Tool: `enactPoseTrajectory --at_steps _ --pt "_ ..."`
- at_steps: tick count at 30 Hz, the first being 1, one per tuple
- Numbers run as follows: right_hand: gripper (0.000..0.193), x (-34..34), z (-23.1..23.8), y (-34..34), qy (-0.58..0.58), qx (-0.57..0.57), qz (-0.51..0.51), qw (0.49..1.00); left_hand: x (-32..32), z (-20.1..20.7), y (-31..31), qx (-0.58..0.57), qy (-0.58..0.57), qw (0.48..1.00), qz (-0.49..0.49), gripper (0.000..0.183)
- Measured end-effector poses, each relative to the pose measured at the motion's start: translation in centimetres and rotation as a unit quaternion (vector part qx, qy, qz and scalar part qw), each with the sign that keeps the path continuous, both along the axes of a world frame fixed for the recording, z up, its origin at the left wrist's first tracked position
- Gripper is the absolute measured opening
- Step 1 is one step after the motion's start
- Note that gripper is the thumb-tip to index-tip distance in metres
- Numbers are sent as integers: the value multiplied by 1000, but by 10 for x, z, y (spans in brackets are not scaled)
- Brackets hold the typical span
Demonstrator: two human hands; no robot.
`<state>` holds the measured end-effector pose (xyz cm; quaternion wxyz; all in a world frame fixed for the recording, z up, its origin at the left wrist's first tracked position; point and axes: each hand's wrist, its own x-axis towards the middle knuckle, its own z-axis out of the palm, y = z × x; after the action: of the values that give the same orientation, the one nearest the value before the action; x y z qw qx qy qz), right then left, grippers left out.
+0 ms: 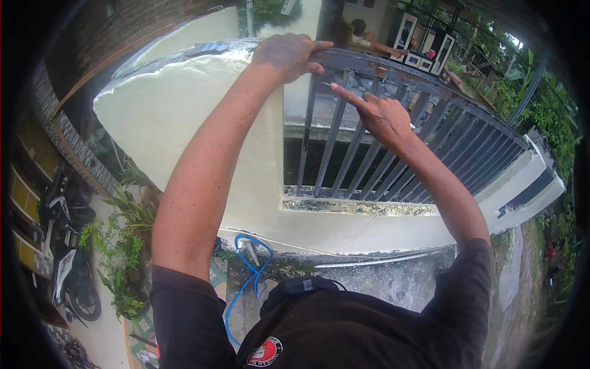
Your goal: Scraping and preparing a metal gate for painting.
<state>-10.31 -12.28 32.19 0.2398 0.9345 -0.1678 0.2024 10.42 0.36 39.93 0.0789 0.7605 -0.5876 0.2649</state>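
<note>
My left hand point(287, 56) lies over the top of the cream wall point(252, 154) where it meets the dark metal fence point(393, 71). Its fingers are apart, two of them pointing along the fence's top rail. My right hand point(384, 117) is in front of the fence bars, index finger stretched toward the left hand and the other fingers curled. A small pale end point(412, 126) sticks out beside that palm, and a thin line shows past the index fingertip. They look like one slim tool, mostly hidden by the hand. Grey paint on the rail is worn, with rusty patches.
A blue hose point(252, 277) loops on the ground below the wall. Potted plants point(123, 246) and a parked motorbike point(74, 283) are at the left. Beyond the fence, a person point(361, 32) sits near a black-and-white cabinet point(424, 46). Greenery point(553, 92) fills the far right.
</note>
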Motion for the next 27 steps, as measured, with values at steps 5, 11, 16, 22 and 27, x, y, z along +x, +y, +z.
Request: enactPoseTrajectory --at_steps 5,11,16,22,27 --pt "84 -1 1 -4 -3 -23 32 999 -1 1 2 5 0 1000 -4 64" --pt "88 -1 -4 -6 -1 -30 52 998 -3 1 4 8 6 1000 3 65" --pt "87 -1 -9 -9 1 -37 65 997 0 0 0 1 4 1000 -8 65" --pt "86 0 -8 -6 0 -26 51 998 2 -1 -1 -11 7 1000 -19 63" --pt "85 -1 -4 -7 -21 -10 40 999 -2 1 -1 3 20 1000 -11 62"
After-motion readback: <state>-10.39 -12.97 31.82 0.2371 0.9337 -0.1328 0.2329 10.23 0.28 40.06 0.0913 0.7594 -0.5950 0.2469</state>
